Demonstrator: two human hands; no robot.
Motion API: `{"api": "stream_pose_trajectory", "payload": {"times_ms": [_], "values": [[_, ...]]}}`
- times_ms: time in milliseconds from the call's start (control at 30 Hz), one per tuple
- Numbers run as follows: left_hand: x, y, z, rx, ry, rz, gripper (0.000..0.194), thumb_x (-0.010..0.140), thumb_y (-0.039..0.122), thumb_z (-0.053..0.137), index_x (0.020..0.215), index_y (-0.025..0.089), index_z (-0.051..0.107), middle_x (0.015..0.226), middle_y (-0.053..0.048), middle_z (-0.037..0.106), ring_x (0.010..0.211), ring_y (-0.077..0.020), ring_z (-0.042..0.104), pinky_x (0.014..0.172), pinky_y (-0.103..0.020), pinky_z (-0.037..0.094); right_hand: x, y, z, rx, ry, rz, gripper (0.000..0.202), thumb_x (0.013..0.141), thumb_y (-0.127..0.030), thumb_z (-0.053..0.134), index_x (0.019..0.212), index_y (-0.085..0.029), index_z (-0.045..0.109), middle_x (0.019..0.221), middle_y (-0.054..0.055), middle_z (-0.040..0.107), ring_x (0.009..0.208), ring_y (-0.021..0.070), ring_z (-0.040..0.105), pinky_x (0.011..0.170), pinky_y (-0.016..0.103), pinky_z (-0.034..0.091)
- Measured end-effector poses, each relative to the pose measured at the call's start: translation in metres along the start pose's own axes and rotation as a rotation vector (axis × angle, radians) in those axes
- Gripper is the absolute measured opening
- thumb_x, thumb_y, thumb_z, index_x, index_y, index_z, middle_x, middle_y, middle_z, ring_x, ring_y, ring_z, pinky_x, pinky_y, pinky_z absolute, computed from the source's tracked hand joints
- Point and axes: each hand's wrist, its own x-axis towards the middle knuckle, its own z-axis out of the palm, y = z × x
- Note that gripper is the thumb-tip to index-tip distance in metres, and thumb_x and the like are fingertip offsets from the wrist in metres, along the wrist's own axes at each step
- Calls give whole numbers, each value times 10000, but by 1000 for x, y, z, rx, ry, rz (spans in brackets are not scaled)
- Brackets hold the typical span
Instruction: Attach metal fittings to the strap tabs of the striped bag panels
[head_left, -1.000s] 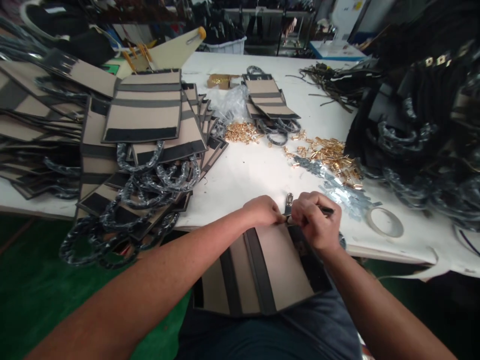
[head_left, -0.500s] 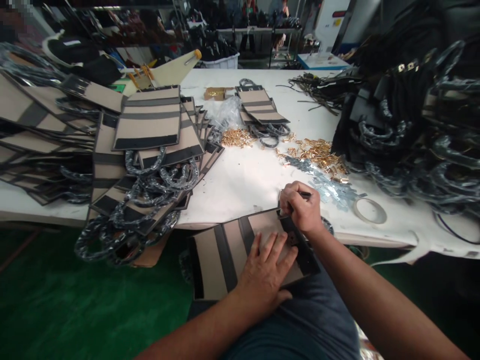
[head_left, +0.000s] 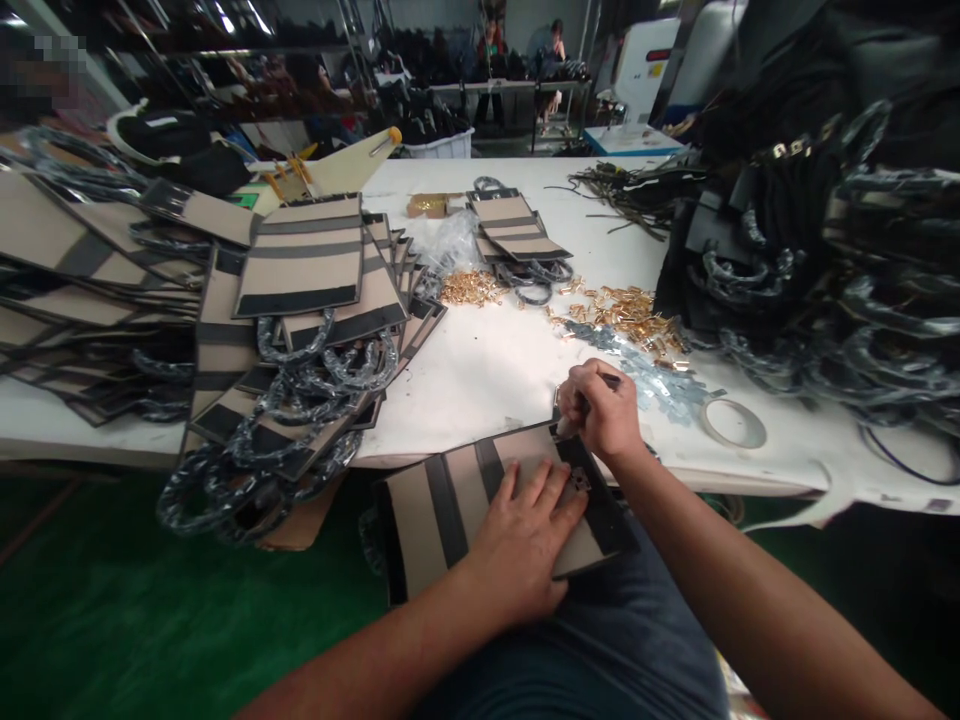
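A beige bag panel (head_left: 405, 510) with dark stripes and dark borders lies across my lap, its far edge against the table's front edge. My left hand (head_left: 529, 530) rests flat on it, fingers spread, pressing near the dark band on its right side. At the panel's far right corner, my right hand (head_left: 604, 410) is closed around a slim dark pen-like tool (head_left: 611, 381). The tool's tip is hidden by the fingers. A small metal piece (head_left: 579, 478) shows on the dark band beside my left fingertips.
Stacks of similar panels (head_left: 300, 250) with plastic-wrapped handles (head_left: 360, 358) cover the table's left. Gold metal fittings (head_left: 634, 318) and flat silver strips (head_left: 667, 385) lie beyond my right hand, near a tape roll (head_left: 733, 424). Black bag parts (head_left: 780, 230) are heaped at right.
The view has shifted slightly. My left hand has slid a little toward me, showing more of the metal piece on the band. My right hand stays at the panel's corner.
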Motion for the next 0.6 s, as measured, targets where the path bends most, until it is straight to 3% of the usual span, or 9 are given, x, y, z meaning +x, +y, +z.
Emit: {"api": "stream_pose_trajectory", "payload": {"times_ms": [167,267,333,433,500,600], "values": [[3,-1,-6,27,4,-42,991,830,522,765,1663,238,309,1788,-155,174,1655,-383,106,1316,-670,105,-9,-31,-9,59,30,-16,397,914,-337,772,650,-236,492,538,-58,479,414,116,420,400,234,379],[3,-4,-2,45,12,-51,1006,823,526,764,1671,256,294,1795,-138,153,1660,-371,92,1320,-654,105,-35,-63,-38,-59,52,48,409,928,-391,800,670,-225,529,566,-44,501,453,125,450,431,242,410],[2,-6,0,55,15,-44,1011,819,525,765,1673,262,292,1797,-135,146,1660,-366,99,1320,-655,93,-62,-76,-63,-209,51,223,441,937,-469,797,672,-217,549,572,-32,515,455,127,451,427,245,390],[1,-8,1,70,18,-27,1001,830,521,757,1674,253,290,1799,-137,130,1660,-367,100,1323,-653,81,-109,-67,-96,-451,-8,585,557,931,-656,741,643,-211,570,539,-11,512,444,146,453,420,266,348],[0,-8,0,78,20,-13,994,846,529,750,1677,246,285,1800,-138,120,1662,-371,86,1326,-650,84,-134,-48,-105,-519,-42,684,591,887,-734,736,632,-218,601,528,11,529,469,178,482,456,302,355],[-2,-10,-1,94,28,0,997,852,535,753,1679,242,281,1799,-139,127,1664,-369,69,1326,-656,90,-155,-19,-95,-486,-8,704,492,878,-717,749,732,-250,694,526,13,546,475,217,483,482,346,343]]}}
